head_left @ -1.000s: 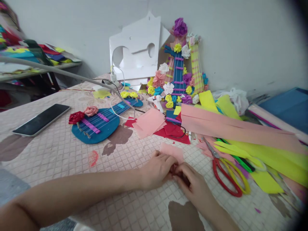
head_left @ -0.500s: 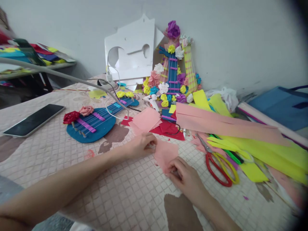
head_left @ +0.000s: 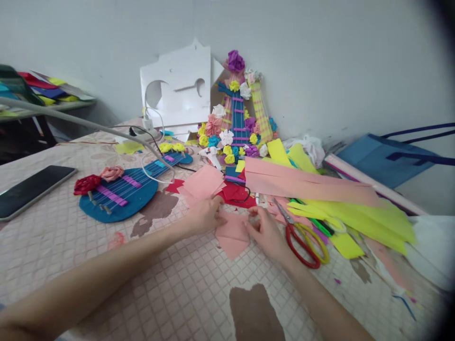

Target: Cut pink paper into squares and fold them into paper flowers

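Note:
A pink square of crepe paper (head_left: 232, 237) lies on the tablecloth between my hands, one corner pointing towards me and a faint crease across it. My left hand (head_left: 208, 215) pinches its upper left edge, thumb and fingers together. At the right corner, the thumb and bent fingers of my right hand (head_left: 266, 232) close on the paper. Just beyond my left hand is a loose stack of pink squares (head_left: 204, 181), partly over red paper (head_left: 234, 193). Scissors (head_left: 302, 239) with red and yellow handles lie to the right of my right hand.
A blue paper guitar (head_left: 121, 194) with rosettes lies left, beside a phone (head_left: 35, 189). A white cable (head_left: 106, 127) arches over the table. Behind are a glue gun (head_left: 210, 155) and flower-decorated guitars (head_left: 237, 118). Yellow strips (head_left: 355, 220) and a blue bag (head_left: 387, 158) occupy the right.
My right hand has shifted from the pink square's near corner up to its right corner, leaving the near corner uncovered. My left hand stays at the upper left edge. The camera view has swung slightly.

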{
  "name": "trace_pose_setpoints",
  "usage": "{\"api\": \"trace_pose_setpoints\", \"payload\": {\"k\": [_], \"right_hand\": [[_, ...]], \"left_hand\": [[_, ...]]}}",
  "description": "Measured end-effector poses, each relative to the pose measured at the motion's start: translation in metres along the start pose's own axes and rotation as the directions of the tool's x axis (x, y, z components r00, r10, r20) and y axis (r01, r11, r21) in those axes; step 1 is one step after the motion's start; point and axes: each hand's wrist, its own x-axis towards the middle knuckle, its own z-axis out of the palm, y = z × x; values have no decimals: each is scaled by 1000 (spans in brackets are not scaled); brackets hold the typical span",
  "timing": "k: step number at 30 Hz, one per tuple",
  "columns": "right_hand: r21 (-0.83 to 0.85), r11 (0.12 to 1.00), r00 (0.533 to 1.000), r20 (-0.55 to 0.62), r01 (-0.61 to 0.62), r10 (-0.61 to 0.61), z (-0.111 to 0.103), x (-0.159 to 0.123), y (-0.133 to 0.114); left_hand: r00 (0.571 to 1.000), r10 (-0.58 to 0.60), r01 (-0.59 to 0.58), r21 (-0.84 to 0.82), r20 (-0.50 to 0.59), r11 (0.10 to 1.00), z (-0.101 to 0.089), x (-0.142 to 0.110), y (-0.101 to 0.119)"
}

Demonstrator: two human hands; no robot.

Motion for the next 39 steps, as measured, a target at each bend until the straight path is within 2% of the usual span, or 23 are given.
{"api": "trace_pose_setpoints", "payload": {"k": [3, 7, 9, 11, 13, 16, 19, 21, 23, 27, 29, 31, 33, 36, 39], "right_hand": [[-67, 997, 998, 57, -29, 33, 1, 9, -6], [-86, 993, 988, 122, -85, 95, 0, 10, -13], [4, 997, 991, 107, -82, 81, -1, 7, -13], [177, 981, 994, 76, -85, 72, -1, 4, -12], [416, 899, 990, 63, -140, 125, -1, 0, -11], [715, 654, 963, 108, -248, 247, -1, -4, -12], [839, 477, 946, 126, -262, 299, 0, -7, -15], [868, 429, 944, 122, -250, 305, 2, -9, -15], [865, 440, 950, 119, -242, 288, 3, -10, -14], [749, 614, 964, 126, -248, 235, -2, -14, -13], [707, 666, 971, 171, -240, 168, -7, -15, -16], [707, 674, 971, 231, -214, 66, -12, -16, -19], [692, 699, 967, 255, -180, -2, -15, -16, -23], [587, 792, 970, 241, -168, 27, -14, -16, -21], [517, 835, 976, 191, -188, 101, -9, -16, -12]], "left_hand": [[999, 47, -47, -65, -6, 997, 3, -1, -4], [998, 54, -62, -266, -36, 962, 0, -4, -8], [998, 26, -41, -344, -49, 938, -3, -4, -7], [998, 1, -24, -409, -57, 912, -7, -4, -5], [999, -19, -3, -507, -37, 862, -11, -5, -2], [990, -72, 135, -716, 118, 685, -16, -8, 4], [934, -65, 337, -810, 351, 480, -18, -11, 8], [902, -17, 399, -816, 432, 419, -17, -12, 9], [900, -7, 395, -811, 435, 431, -14, -12, 7], [938, 7, 274, -756, 346, 594, -11, -10, 2], [922, 84, 229, -706, 379, 670, -13, -10, 0], [887, 159, 188, -653, 433, 734, -16, -10, -1], [875, 189, 144, -613, 446, 777, -19, -11, 0], [905, 171, 127, -631, 390, 766, -22, -12, 4], [926, 64, 215, -657, 373, 722, -25, -12, 6]]}}
